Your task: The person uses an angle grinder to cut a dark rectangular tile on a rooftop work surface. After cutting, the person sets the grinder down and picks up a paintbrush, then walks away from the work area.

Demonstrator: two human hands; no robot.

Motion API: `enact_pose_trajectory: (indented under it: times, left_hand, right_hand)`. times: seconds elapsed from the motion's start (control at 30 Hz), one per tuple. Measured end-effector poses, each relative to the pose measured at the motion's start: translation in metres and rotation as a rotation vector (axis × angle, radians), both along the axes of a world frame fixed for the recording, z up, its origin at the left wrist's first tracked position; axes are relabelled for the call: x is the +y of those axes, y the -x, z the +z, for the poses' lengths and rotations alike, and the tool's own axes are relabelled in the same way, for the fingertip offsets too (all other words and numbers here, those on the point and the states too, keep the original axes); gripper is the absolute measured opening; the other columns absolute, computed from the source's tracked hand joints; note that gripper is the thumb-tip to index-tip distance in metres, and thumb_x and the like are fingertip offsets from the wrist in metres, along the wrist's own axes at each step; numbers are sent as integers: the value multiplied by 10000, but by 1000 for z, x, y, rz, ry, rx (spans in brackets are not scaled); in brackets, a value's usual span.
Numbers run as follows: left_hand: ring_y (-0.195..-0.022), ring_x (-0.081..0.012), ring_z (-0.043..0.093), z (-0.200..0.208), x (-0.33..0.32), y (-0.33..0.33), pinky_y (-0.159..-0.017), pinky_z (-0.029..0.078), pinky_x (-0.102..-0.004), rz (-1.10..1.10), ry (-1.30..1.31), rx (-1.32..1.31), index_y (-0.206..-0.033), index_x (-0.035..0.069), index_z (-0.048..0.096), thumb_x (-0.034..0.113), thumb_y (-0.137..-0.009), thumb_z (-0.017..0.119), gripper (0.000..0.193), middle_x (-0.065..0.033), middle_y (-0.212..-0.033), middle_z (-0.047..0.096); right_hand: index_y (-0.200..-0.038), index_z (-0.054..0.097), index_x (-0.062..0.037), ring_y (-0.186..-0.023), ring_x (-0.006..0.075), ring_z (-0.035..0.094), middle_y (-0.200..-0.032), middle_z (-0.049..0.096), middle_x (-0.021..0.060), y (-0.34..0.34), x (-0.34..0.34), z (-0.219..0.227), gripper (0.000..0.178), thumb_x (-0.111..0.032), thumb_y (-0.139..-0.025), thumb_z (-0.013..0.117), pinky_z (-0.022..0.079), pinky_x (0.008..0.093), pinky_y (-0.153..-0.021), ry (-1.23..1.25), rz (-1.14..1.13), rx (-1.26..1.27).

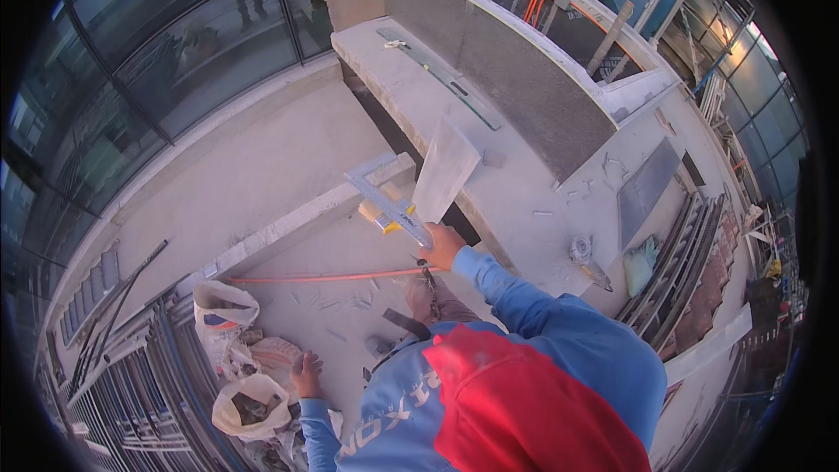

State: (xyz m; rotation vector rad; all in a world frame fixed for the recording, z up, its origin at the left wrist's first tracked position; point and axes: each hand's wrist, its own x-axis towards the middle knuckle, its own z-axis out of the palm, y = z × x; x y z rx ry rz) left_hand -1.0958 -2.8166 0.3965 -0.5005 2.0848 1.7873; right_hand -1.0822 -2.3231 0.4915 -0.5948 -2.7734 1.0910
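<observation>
My right hand (444, 246) is closed around one end of a metal L-shaped square (398, 212), held out in front of me. Beyond the square's blade lies a yellow and tan object (382, 216), partly hidden, its kind unclear. A pale, thin slab (447, 166) leans at the edge of the concrete ledge (485, 153), just past the right hand. Low on the left, my left hand (306, 376) hangs with its fingers apart and nothing in it. Beside it are an open white sack (249, 406) and another sack (225, 304).
An angle grinder-like tool (590, 262) rests on the ledge at right, near a dark panel (647, 188). A long green-edged strip (446, 83) lies farther up. A red hose (328, 278) crosses the floor. Metal tubes (149, 385) are stacked at left, and more bars (682, 262) at right.
</observation>
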Motion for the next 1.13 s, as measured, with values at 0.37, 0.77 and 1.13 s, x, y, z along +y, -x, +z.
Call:
enact_pose_trajectory:
  times: [0.37, 0.77, 1.13]
  left_hand:
    - [-841, -215, 722, -3, 155, 251, -745, 571, -350, -134, 147, 372, -1139, -62, 627, 104, -994, 566, 228, -127, -1071, 687]
    - [-924, -298, 745, -84, 173, 306, -793, 600, -447, -990, 998, 261, -910, 139, 760, 157, -875, 651, 116, -98, -893, 745]
    - [-1033, -380, 729, -6, 379, 375, -907, 572, -458, 144, 639, -167, -1233, 61, 715, 291, -944, 722, 369, -191, -1174, 747]
  right_hand:
    - [-1248, 638, 110, -763, 325, 773, -959, 754, 238, 266, 150, -103, 649, -291, -769, 814, 623, 407, -749, 338, -192, -294]
    - [-1295, 600, -66, -1180, 399, 677, -1232, 708, 214, 624, 527, -238, 507, -303, -869, 737, 555, 509, -1010, -194, -274, -373]
    - [-1658, 294, -216, -1482, 428, 401, -1662, 334, 213, 643, 445, -308, 982, -546, -861, 763, 366, 630, -1156, -566, 34, -527]
